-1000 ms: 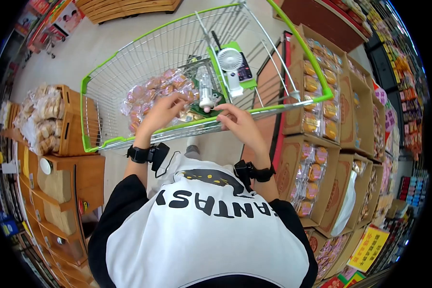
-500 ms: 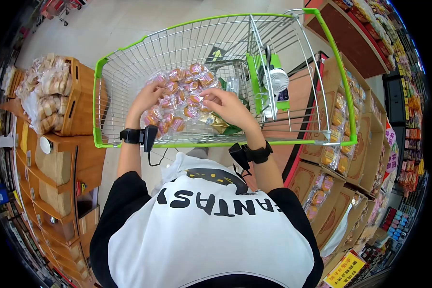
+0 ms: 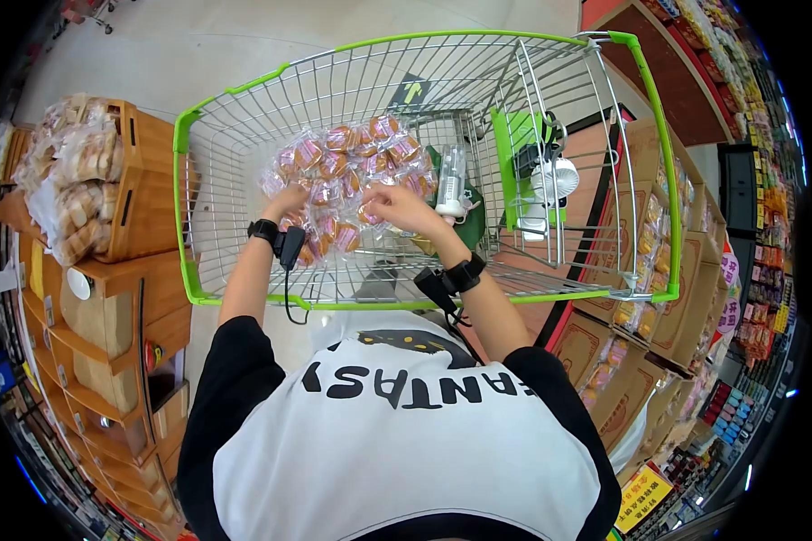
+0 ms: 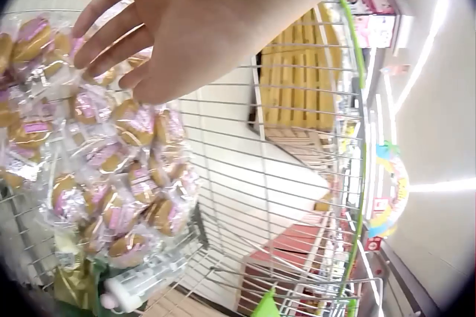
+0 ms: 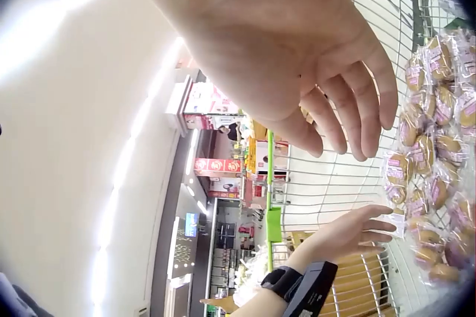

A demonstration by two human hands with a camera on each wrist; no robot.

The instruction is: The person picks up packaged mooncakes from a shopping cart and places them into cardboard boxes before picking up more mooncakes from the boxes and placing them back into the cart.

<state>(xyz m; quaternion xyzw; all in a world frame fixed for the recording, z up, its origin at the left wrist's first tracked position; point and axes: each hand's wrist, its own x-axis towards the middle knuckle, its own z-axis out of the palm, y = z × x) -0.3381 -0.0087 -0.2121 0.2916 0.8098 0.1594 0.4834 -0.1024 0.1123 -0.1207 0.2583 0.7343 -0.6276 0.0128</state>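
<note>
Individually wrapped small cakes (image 3: 338,162) in clear film with pink labels lie in a wide pile inside the shopping cart (image 3: 244,86). At the pile's near left edge is my left hand (image 3: 289,200), its fingers loosely extended over the wrappers; the left wrist view shows the left hand (image 4: 178,27) with spread fingertips at the packets. My right hand (image 3: 401,209) hovers over the pile's near right part. In the right wrist view the right hand (image 5: 297,64) has relaxed, slightly bent fingers and nothing in its palm. A clear bottle (image 3: 451,185) with a white end lies right of the cakes.
The cart's green child-seat panel (image 3: 514,167) bears a small white fan (image 3: 555,180). Left of the cart stands a wooden bread stand (image 3: 144,180) with bagged loaves (image 3: 72,180). Cardboard boxes (image 3: 604,388) of packaged cakes line the right side.
Both hands have moved from beside the bottle to over the cakes, and the right hand now sits lower on the pile. The cart appears farther right in view.
</note>
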